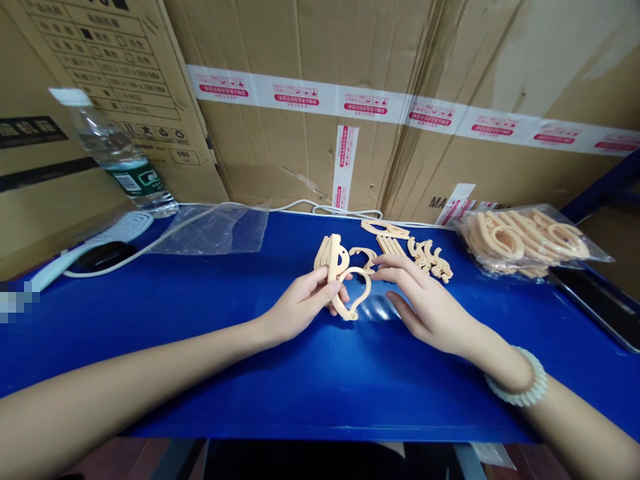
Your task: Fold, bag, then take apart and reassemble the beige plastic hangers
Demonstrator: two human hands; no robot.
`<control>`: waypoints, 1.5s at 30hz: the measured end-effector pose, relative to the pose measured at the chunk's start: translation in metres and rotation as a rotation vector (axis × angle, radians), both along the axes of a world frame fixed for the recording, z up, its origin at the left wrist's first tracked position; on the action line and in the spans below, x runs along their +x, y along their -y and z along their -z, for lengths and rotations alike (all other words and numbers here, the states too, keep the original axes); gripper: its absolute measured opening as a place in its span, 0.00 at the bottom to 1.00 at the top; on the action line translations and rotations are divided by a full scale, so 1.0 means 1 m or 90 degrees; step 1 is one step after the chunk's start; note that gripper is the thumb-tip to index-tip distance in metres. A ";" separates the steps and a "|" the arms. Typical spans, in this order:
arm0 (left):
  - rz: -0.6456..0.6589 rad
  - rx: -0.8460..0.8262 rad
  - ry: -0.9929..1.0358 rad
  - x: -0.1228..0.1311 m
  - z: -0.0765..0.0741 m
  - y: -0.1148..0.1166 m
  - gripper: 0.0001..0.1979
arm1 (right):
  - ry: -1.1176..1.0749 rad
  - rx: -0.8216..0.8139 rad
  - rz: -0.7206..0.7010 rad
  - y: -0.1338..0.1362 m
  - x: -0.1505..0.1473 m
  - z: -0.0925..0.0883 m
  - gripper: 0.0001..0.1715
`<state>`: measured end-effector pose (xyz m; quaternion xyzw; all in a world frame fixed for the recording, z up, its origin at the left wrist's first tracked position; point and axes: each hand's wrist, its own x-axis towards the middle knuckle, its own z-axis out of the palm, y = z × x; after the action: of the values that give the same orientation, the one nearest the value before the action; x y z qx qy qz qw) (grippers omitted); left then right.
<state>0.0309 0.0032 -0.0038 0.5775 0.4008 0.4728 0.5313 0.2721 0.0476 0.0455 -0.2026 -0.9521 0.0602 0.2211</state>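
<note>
My left hand (pixel 300 303) pinches a beige plastic folding hanger (pixel 334 270) upright above the blue table, its curved hook (pixel 369 288) bulging toward the right. Just right of that hook hovers my right hand (pixel 430 307), fingers apart and curled a little, with nothing visible in it; its fingertips are near the hook and the loose parts. Behind the hands lie another hook (pixel 369 252), a long looped piece (pixel 385 231), a row of straight strips (pixel 391 245) and several small wavy pieces (pixel 429 255). Some beige arms (pixel 323 251) show behind the held hanger.
A clear bag of beige hanger parts (pixel 530 237) lies at right, beside a dark phone (pixel 600 307). At left are a water bottle (pixel 137 177), a flat clear bag (pixel 220 230), a pale handled object (pixel 120 227) and a black rounded object (pixel 107 255). Cardboard boxes (pixel 280 153) wall the back.
</note>
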 end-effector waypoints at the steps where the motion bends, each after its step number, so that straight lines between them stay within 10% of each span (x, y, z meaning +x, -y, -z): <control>1: -0.015 0.010 -0.015 0.000 0.000 0.000 0.15 | -0.013 -0.006 0.001 0.001 0.001 -0.002 0.22; 18: -0.034 0.167 -0.197 -0.004 -0.005 0.006 0.16 | -0.224 -0.505 -0.063 0.005 -0.001 -0.003 0.20; 24: -0.108 0.100 -0.164 -0.003 -0.003 0.003 0.17 | -0.334 -0.578 0.033 0.002 -0.004 -0.002 0.10; 34: -0.106 0.100 -0.190 -0.003 -0.002 0.003 0.15 | -0.322 -0.656 0.090 -0.002 -0.008 0.015 0.20; 45: -0.129 0.593 -0.633 -0.008 0.009 0.005 0.13 | -0.127 -0.756 0.021 0.005 -0.009 0.013 0.19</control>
<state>0.0225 -0.0013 -0.0126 0.8537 0.4041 0.3217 -0.0661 0.2632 0.0422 0.0321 -0.2999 -0.7273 0.5965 0.1591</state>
